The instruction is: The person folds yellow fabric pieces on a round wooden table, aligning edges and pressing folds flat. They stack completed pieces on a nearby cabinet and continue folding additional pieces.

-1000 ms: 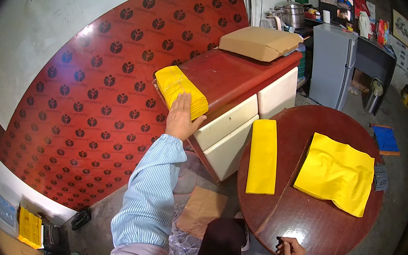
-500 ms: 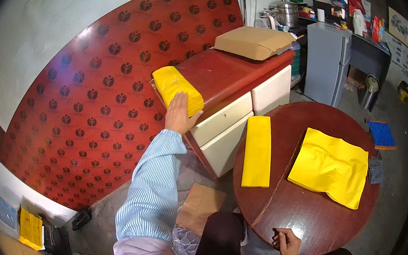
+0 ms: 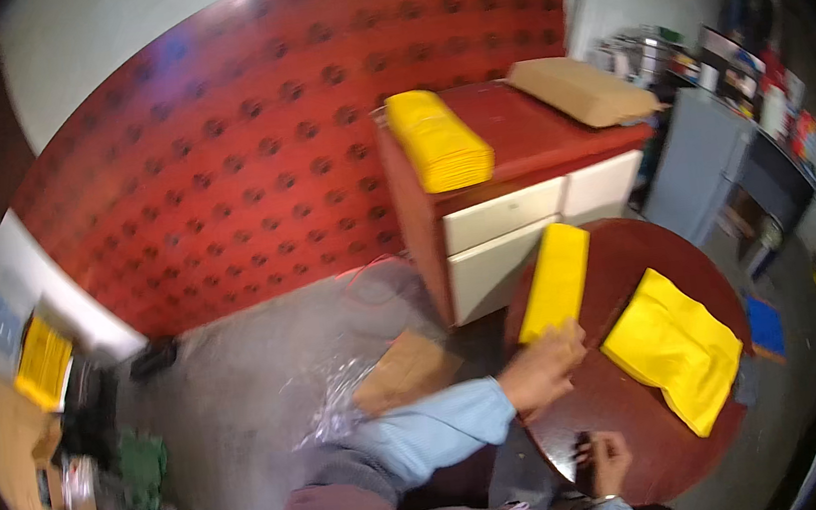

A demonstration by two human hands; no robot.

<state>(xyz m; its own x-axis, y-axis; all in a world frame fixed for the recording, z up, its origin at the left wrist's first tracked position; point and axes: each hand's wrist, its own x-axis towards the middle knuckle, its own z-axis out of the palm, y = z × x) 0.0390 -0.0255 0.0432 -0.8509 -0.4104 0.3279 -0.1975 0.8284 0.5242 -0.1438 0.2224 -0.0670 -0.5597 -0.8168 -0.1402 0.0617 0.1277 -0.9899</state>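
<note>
My left hand (image 3: 545, 368), blurred by motion, is over the near end of a long folded yellow strip (image 3: 559, 273) on the round dark-red table (image 3: 633, 421). Whether its fingers touch the strip cannot be made out. My right hand (image 3: 610, 462) hangs over the near edge of the table with its fingers curled; dark patches show beside the fingertips, and anything inside is hidden. Right of the strip lies a wider, rumpled yellow sheet or pile of sheets (image 3: 676, 350). A thick stack of folded yellow pieces (image 3: 441, 142) rests on the red cabinet top.
The red-topped cabinet (image 3: 536, 145) with cream drawers stands behind the table, with a flat cardboard box (image 3: 581, 92) on it. A grey fridge (image 3: 699, 156) is at the far right. Cardboard (image 3: 406, 371) and clear plastic (image 3: 334, 404) lie on the floor.
My left hand has left the yellow stack on the cabinet and come down to the right, to the strip on the table. The view has shifted; the right hand stays near the table edge.
</note>
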